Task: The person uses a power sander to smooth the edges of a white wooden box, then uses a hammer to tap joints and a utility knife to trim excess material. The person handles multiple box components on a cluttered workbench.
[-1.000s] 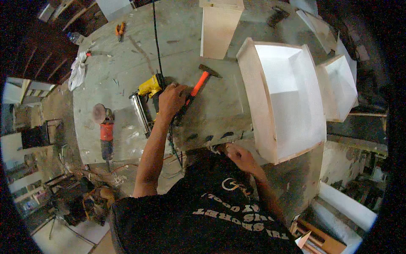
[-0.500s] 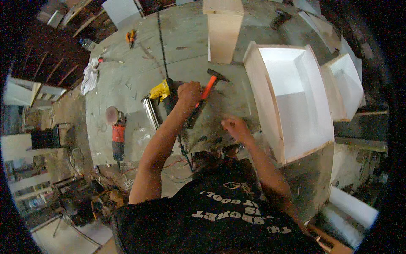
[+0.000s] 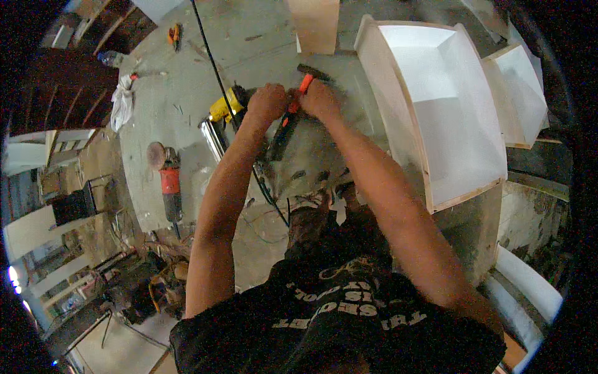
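Both my hands meet over the workbench, fingers curled in. My left hand [image 3: 269, 103] is closed between a yellow nail gun [image 3: 225, 107] and a hammer [image 3: 305, 82]. Beside it my right hand [image 3: 321, 100] is closed too, close by the hammer's orange neck. Whatever the fingers hold is hidden. The hammer lies slanted on the bench, its dark head pointing away from me and its black grip toward me. The nail gun rests to the left of my left hand, its silver magazine pointing back at me, with a black hose crossing over it.
An angle grinder [image 3: 169, 181] lies on the left of the bench [image 3: 199, 68]. Farther back are orange-handled pliers [image 3: 175, 37] and a white cloth [image 3: 123, 106]. White-lined wooden drawer boxes [image 3: 458, 131] stand at the right, and a pale wooden piece [image 3: 316, 28] at the far side.
My right hand has moved forward and left to meet my left hand by the hammer. The view has shifted, so the bench things sit higher in it.
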{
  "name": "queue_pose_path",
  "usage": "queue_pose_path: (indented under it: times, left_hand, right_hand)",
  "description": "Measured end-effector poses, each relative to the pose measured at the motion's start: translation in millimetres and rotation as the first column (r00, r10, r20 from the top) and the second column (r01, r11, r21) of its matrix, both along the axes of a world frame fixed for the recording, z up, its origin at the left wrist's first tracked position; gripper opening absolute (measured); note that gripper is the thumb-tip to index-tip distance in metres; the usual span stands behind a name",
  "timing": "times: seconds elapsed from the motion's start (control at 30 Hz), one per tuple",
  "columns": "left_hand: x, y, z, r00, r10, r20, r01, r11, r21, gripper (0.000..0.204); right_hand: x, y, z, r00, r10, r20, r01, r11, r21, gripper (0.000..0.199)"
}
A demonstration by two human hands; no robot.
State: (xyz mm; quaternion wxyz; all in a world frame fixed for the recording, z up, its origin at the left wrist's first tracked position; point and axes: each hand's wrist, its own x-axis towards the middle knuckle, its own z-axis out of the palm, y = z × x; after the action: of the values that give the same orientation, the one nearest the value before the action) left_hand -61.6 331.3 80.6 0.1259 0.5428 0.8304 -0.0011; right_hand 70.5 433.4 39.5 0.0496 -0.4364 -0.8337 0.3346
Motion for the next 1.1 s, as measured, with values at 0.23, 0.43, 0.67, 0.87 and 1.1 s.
queue_pose_path:
  times: [0.23,0.43,0.67,0.87,1.1]
  left_hand:
    - [-1.3,-19.6,4.2,0.972,0.12,0.202,-0.15,0.979,0.14,0.032]
    - [-1.2,-43.4,-9.1,0.908,0.1,0.406,-0.249,0.909,0.333,0.029]
    - [19.4,-65.9,-12.1,0.541,0.086,0.837,-0.598,0.738,0.311,0.031]
    - [47.5,-57.8,-33.7,0.405,-0.015,0.914,-0.591,0.758,0.275,0.027]
    - [57.8,-54.3,-41.5,0.461,-0.059,0.885,-0.508,0.8,0.318,0.022]
  right_hand:
    - [1.8,15.3,-24.6,0.997,0.071,0.018,-0.072,0.995,0.07,0.048]
    - [22.1,0.5,-14.4,0.994,0.109,-0.03,-0.102,0.981,0.168,0.053]
    - [34.1,-15.6,-26.5,0.975,-0.079,-0.209,0.055,0.992,-0.115,0.047]
    - [81.0,-39.1,-5.5,0.928,-0.273,-0.255,-0.026,0.634,-0.773,0.041]
    - [96.6,-46.0,13.3,0.901,-0.318,-0.294,-0.049,0.599,-0.799,0.045]
